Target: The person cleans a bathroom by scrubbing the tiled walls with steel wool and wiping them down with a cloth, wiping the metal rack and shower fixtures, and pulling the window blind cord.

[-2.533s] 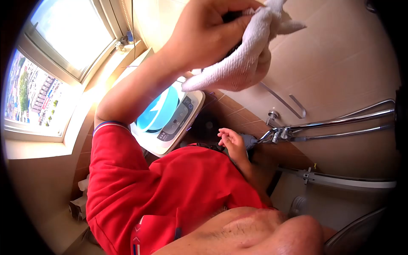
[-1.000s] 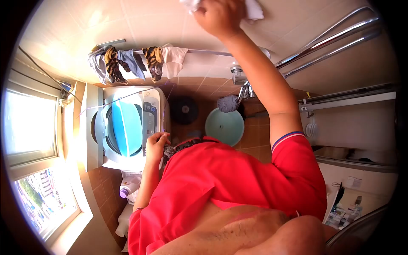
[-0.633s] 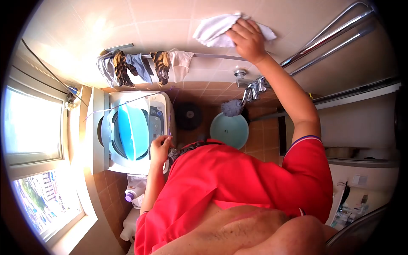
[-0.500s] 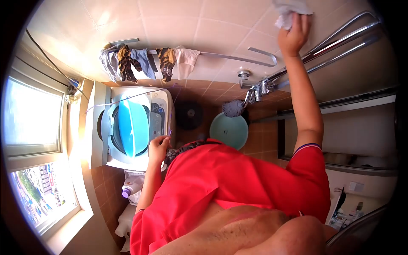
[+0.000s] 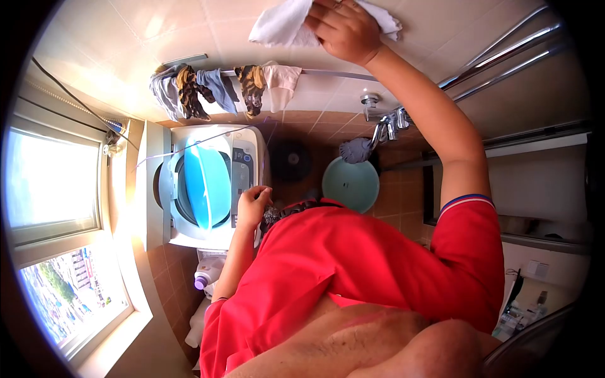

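Observation:
My right hand [image 5: 345, 30] is raised at the top, pressing a white cloth [image 5: 283, 24] against the tiled wall. The cloth spreads out on both sides of the hand, under the fingers. My left hand [image 5: 253, 206] is low in front of my body, beside the control panel of the washing machine [image 5: 244, 165]. Its fingers are curled together, and what they hold, if anything, I cannot make out. A grey, shiny, crinkled thing [image 5: 271, 216] shows just beside that hand, against the red shirt.
Small garments [image 5: 217, 91] hang on a wall rail. A blue lid or board [image 5: 207, 188] lies over the washer's opening. A green basin [image 5: 351, 184] stands below the taps [image 5: 392, 124] and a grey mop-like head [image 5: 357, 150]. A window [image 5: 53, 179] is at left; a purple-capped bottle [image 5: 208, 272] stands near the washer.
My right hand has moved left along the wall with the cloth, which now lies more spread out. My left hand has shifted slightly right and up, still curled.

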Action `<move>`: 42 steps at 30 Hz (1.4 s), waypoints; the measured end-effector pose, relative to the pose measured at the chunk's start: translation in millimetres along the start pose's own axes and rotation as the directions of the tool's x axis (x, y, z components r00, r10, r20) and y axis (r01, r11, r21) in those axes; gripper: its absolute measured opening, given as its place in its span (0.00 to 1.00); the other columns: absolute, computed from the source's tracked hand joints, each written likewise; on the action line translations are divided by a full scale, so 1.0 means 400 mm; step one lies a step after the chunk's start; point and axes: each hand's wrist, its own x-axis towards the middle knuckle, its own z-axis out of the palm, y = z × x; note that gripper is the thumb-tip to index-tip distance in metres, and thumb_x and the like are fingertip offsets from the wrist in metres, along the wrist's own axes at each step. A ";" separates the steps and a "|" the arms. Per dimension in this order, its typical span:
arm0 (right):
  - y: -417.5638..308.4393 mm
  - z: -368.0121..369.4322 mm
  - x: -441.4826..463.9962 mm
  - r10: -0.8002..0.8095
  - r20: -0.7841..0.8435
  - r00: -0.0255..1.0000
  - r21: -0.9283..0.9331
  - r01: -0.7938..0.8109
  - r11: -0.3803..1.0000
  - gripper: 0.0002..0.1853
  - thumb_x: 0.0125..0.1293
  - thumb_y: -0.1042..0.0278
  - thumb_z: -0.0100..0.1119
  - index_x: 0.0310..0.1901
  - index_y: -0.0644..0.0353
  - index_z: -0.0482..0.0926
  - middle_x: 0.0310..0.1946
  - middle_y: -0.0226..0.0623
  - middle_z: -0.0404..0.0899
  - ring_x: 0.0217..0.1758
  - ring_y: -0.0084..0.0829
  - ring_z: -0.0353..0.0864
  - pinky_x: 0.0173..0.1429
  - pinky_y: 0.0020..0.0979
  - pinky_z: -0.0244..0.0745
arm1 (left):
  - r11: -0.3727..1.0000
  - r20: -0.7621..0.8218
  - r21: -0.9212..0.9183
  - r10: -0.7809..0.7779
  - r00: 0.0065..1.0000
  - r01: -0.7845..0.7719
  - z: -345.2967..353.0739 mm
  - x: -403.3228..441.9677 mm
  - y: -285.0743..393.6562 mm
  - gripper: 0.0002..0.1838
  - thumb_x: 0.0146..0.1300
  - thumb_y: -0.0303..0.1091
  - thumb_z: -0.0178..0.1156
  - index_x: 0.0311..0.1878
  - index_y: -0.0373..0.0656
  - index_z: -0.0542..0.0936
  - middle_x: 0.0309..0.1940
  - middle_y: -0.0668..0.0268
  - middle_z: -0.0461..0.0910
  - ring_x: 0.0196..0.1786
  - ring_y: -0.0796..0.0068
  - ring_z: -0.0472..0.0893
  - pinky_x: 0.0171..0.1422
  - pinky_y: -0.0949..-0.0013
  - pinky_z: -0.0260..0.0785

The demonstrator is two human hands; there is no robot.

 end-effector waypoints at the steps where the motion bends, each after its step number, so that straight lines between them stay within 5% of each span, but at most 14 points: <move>1: -0.032 0.028 -0.060 0.041 0.171 0.984 0.063 -0.053 0.997 0.13 0.57 0.68 0.59 0.44 0.49 0.86 0.48 0.27 0.84 0.56 0.30 0.81 0.59 0.34 0.74 | 1.000 0.010 -0.014 0.001 1.000 -0.001 -0.001 -0.001 -0.007 0.15 0.68 0.37 0.59 0.45 0.34 0.85 0.24 0.63 0.84 0.29 0.76 0.81 0.37 0.71 0.71; 6: -0.036 -0.008 -0.151 0.003 0.299 0.954 0.344 -0.111 0.932 0.15 0.56 0.72 0.60 0.46 0.52 0.86 0.46 0.32 0.85 0.55 0.34 0.82 0.60 0.39 0.76 | 0.998 -0.002 -0.064 -0.015 1.000 0.015 -0.010 -0.021 -0.090 0.15 0.67 0.37 0.60 0.45 0.34 0.85 0.24 0.64 0.84 0.29 0.76 0.82 0.37 0.71 0.71; 11: 0.050 -0.188 -0.207 0.182 0.691 0.700 0.179 -0.409 0.895 0.21 0.55 0.81 0.53 0.49 0.54 0.85 0.50 0.35 0.84 0.54 0.39 0.81 0.57 0.36 0.77 | 0.990 0.009 -0.122 -0.071 0.997 0.072 -0.027 -0.059 -0.119 0.14 0.68 0.35 0.59 0.44 0.31 0.85 0.24 0.64 0.83 0.28 0.77 0.80 0.36 0.72 0.70; 13: 0.101 -0.244 -0.241 0.357 0.872 0.335 -0.105 -0.583 0.805 0.19 0.57 0.77 0.54 0.50 0.55 0.84 0.49 0.41 0.84 0.54 0.43 0.82 0.56 0.40 0.76 | 0.987 0.013 -0.145 -0.068 0.998 0.069 -0.024 -0.060 -0.125 0.14 0.68 0.35 0.59 0.43 0.31 0.84 0.25 0.64 0.82 0.28 0.77 0.79 0.35 0.73 0.70; 15: 0.136 -0.329 -0.178 0.561 0.827 -0.012 -0.503 -0.459 0.732 0.18 0.59 0.72 0.55 0.52 0.55 0.83 0.46 0.46 0.84 0.52 0.47 0.82 0.56 0.41 0.76 | 0.989 0.023 -0.131 -0.059 0.998 0.061 -0.026 -0.058 -0.124 0.14 0.68 0.35 0.59 0.43 0.31 0.84 0.25 0.64 0.82 0.28 0.77 0.79 0.35 0.73 0.69; 20: 0.213 -0.434 -0.176 0.872 0.183 0.453 -0.434 -0.759 0.485 0.18 0.58 0.66 0.59 0.52 0.51 0.82 0.47 0.45 0.84 0.49 0.49 0.83 0.55 0.43 0.77 | 0.993 0.046 -0.093 -0.069 0.997 0.073 -0.027 -0.049 -0.102 0.14 0.67 0.36 0.60 0.42 0.31 0.85 0.24 0.63 0.83 0.28 0.77 0.79 0.35 0.73 0.70; 25: 0.231 -0.473 -0.095 0.444 -0.404 0.800 -0.454 -0.597 0.662 0.15 0.68 0.64 0.60 0.48 0.68 0.75 0.46 0.50 0.75 0.47 0.53 0.76 0.51 0.52 0.73 | 0.995 0.030 -0.061 -0.082 0.996 0.084 -0.034 -0.046 -0.120 0.14 0.68 0.37 0.60 0.44 0.33 0.85 0.24 0.65 0.83 0.28 0.80 0.78 0.34 0.73 0.67; 29: 0.303 -0.465 -0.126 0.377 -0.438 0.816 -0.502 -0.569 0.651 0.14 0.66 0.65 0.61 0.49 0.61 0.73 0.49 0.47 0.73 0.53 0.55 0.72 0.56 0.61 0.65 | 0.975 0.056 -0.169 -0.136 0.989 0.144 -0.029 -0.052 -0.142 0.14 0.68 0.36 0.60 0.44 0.33 0.85 0.24 0.66 0.83 0.29 0.80 0.78 0.36 0.73 0.68; 30: 0.260 -0.409 -0.110 0.413 -0.515 0.751 -0.378 -0.632 0.676 0.11 0.50 0.77 0.62 0.38 0.59 0.82 0.42 0.46 0.80 0.49 0.51 0.79 0.57 0.43 0.73 | 0.968 0.074 -0.193 -0.146 0.986 0.158 -0.026 -0.049 -0.152 0.14 0.68 0.36 0.60 0.44 0.33 0.85 0.25 0.66 0.82 0.29 0.80 0.78 0.37 0.73 0.68; 32: 0.189 -0.340 -0.179 0.635 -0.050 0.771 -0.500 -0.570 0.652 0.19 0.50 0.83 0.59 0.46 0.61 0.80 0.46 0.46 0.77 0.51 0.50 0.77 0.59 0.44 0.72 | 0.958 0.109 -0.228 -0.151 0.983 0.172 -0.019 -0.031 -0.177 0.14 0.68 0.36 0.61 0.45 0.33 0.85 0.24 0.66 0.82 0.30 0.79 0.79 0.39 0.74 0.68; 33: 0.199 -0.270 -0.312 0.704 0.019 0.710 -0.586 -0.562 0.584 0.12 0.57 0.63 0.61 0.44 0.44 0.82 0.47 0.36 0.81 0.42 0.49 0.82 0.47 0.46 0.80 | 0.967 0.099 -0.197 -0.147 0.984 0.164 -0.014 -0.027 -0.171 0.14 0.68 0.36 0.61 0.45 0.32 0.85 0.24 0.66 0.82 0.30 0.79 0.79 0.39 0.74 0.68; 34: 0.144 -0.252 -0.326 0.644 0.041 0.764 -0.395 -0.580 0.713 0.11 0.56 0.65 0.61 0.43 0.43 0.82 0.47 0.34 0.79 0.42 0.46 0.83 0.43 0.47 0.80 | 0.973 0.086 -0.168 -0.144 0.986 0.156 -0.011 -0.027 -0.161 0.14 0.68 0.35 0.61 0.45 0.32 0.85 0.24 0.66 0.82 0.30 0.80 0.79 0.39 0.73 0.68; 40: 0.037 -0.279 -0.345 0.787 0.609 0.095 -0.511 -0.713 0.481 0.14 0.61 0.62 0.62 0.49 0.45 0.84 0.46 0.40 0.84 0.51 0.46 0.83 0.53 0.42 0.78 | 0.988 0.108 -0.114 -0.092 0.990 0.105 -0.012 -0.005 -0.117 0.14 0.68 0.35 0.61 0.45 0.32 0.84 0.23 0.66 0.82 0.29 0.80 0.78 0.37 0.74 0.69; 42: 0.091 -0.327 -0.302 0.754 0.656 0.044 -0.475 -0.751 0.458 0.15 0.59 0.61 0.64 0.49 0.48 0.84 0.46 0.42 0.84 0.51 0.47 0.83 0.54 0.41 0.78 | 0.983 0.134 -0.140 -0.097 0.986 0.116 -0.014 0.004 -0.131 0.14 0.68 0.35 0.61 0.45 0.32 0.84 0.23 0.65 0.82 0.28 0.80 0.79 0.36 0.74 0.69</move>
